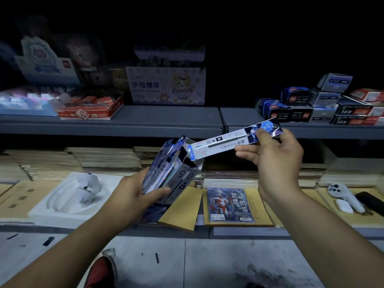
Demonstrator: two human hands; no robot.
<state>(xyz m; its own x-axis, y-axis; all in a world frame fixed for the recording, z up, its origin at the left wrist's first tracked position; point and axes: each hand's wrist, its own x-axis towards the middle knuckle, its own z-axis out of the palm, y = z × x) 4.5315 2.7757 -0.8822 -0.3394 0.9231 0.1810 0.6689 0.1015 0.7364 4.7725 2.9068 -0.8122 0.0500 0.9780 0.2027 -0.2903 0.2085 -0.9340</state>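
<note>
While the left hand (133, 192) grips an opened box (176, 175) of pen packets from below, its fingers curled round the box's left side and its thumb across the front, the right hand (276, 161) holds one long flat pen packet (224, 142) up to the right. That packet slants from the box's torn open top, where its lower end sits, up to the right hand. There the thumb presses its upper face and the fingers (247, 151) lie stretched beneath it, clamping its far end. Both forearms reach in from the near edge, the right hand raised higher than the left and its palm turned inward. The box tilts to the left above a brown envelope (180, 206). A card pack (228, 201) lies just right of the envelope, and a grey shelf (145, 119) runs behind.
</note>
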